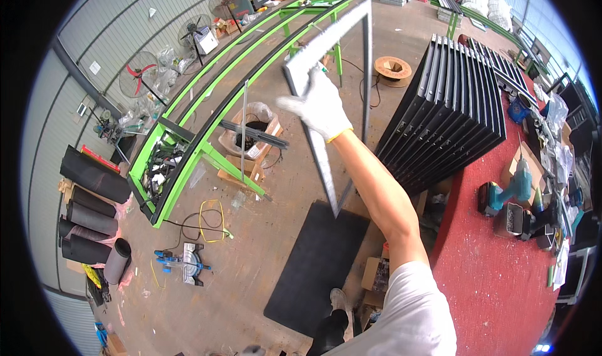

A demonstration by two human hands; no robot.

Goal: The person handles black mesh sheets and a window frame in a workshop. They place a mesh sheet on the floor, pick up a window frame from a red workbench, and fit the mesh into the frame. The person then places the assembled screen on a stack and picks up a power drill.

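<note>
My right hand (pixel 320 108), in a white work glove, is shut on the left bar of a rectangular grey metal frame (pixel 367 74). The frame hangs tilted in the air in front of me. Its lower corner points down just above a black floor mat (pixel 320 262), and its top reaches toward the far end of the floor. My bare forearm and white sleeve come in from the lower right. My left hand is out of the picture. One shoe (pixel 338 299) stands at the mat's near edge.
A row of black panels (pixel 451 118) leans upright beside a red table (pixel 495 262) holding a teal drill (pixel 511 190) and small tools. A long green rack (pixel 207 124), a lined cardboard box (pixel 251 136), a mitre saw (pixel 188 265), black rolls (pixel 91 174) and fans (pixel 139 71) stand on the left.
</note>
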